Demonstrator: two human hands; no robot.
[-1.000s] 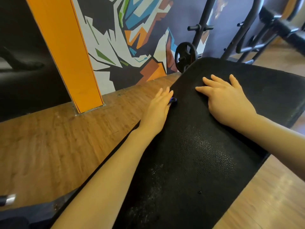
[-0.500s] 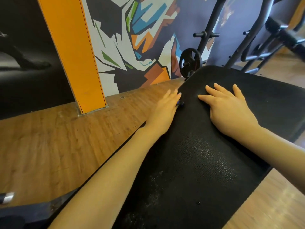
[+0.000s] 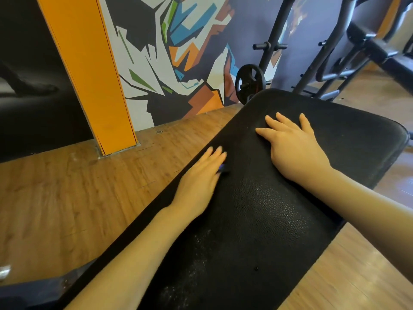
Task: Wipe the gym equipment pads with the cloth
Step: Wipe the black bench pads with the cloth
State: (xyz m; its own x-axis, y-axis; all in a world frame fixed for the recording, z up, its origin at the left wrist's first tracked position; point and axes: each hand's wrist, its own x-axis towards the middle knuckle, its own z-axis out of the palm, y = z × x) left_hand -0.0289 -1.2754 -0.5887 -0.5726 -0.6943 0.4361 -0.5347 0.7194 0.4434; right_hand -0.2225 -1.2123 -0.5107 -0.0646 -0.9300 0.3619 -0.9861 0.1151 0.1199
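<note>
1. Padding comes first: the bench pad is a long black slab with rounded corners, its skin pebbled like grained leather and shiny near the middle, with pale dusty specks toward the near end.
2. The left hand lies flat along the pad's left edge, fingers straight and close together; a small scrap of blue cloth peeks from under it at the thumb side, most of it hidden by the palm.
3. The right hand rests palm down farther up the pad, fingers spread and straight, holding nothing.
4. The two hands are apart, with bare pad between them.
5. Beneath and around the bench runs a wood-grain plank floor.
6. An orange pillar stands at the left, beside a wall mural of sharp, angular colour patches.
7. Just past the pad's far end a round black weight plate hangs on a dark tubular rack; more metal frames stand at the upper right.
</note>
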